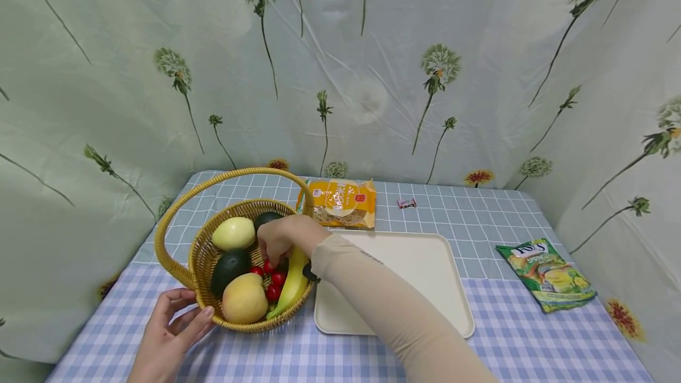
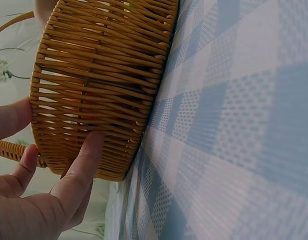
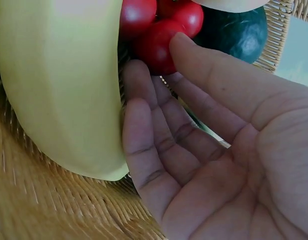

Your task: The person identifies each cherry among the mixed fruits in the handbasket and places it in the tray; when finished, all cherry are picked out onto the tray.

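In the head view, a wicker basket (image 1: 255,325) with a tall handle (image 1: 169,217) stands at the left. It holds a banana (image 1: 294,282), several cherry tomatoes (image 1: 273,293), a yellowish peach-like fruit (image 1: 245,298), a pale green fruit (image 1: 234,233) and two dark green ones. My right hand (image 1: 276,239) reaches inside, thumb and fingertips pinching a cherry tomato (image 3: 156,47) beside the banana (image 3: 59,90), as the right wrist view shows. My left hand (image 1: 172,324) rests against the basket's left side, fingers touching its woven wall (image 2: 104,75) and rim from outside.
A cream tray (image 1: 396,241) lies right of the basket, partly under my right forearm. Behind are an orange food bag (image 1: 343,203) and a small wrapped candy (image 1: 407,203). A green packet (image 1: 550,273) lies at the far right on the checked tablecloth (image 1: 524,336).
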A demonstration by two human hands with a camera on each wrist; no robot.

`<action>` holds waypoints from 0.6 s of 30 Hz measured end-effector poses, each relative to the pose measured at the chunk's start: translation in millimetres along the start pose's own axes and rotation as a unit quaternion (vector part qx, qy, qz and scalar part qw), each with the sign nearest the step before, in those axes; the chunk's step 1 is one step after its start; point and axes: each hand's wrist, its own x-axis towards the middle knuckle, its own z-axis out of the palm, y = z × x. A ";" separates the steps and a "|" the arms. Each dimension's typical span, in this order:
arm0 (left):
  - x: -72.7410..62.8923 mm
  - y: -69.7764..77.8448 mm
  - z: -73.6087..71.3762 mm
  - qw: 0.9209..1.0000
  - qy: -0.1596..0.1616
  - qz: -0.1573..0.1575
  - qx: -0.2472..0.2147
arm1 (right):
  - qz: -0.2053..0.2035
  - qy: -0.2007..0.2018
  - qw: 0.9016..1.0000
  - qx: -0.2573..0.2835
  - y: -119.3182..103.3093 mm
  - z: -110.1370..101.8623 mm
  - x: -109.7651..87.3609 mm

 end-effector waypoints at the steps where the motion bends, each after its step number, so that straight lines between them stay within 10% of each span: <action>1: 0.0 -0.1 0.0 1.000 -0.001 0.001 -0.001 | 0.001 0.000 1.000 -0.004 -0.2 -0.2 -0.2; 18: -1.2 -2.0 0.4 1.000 0.000 0.010 -0.007 | -0.017 -0.016 0.994 0.104 9.2 -3.8 -8.6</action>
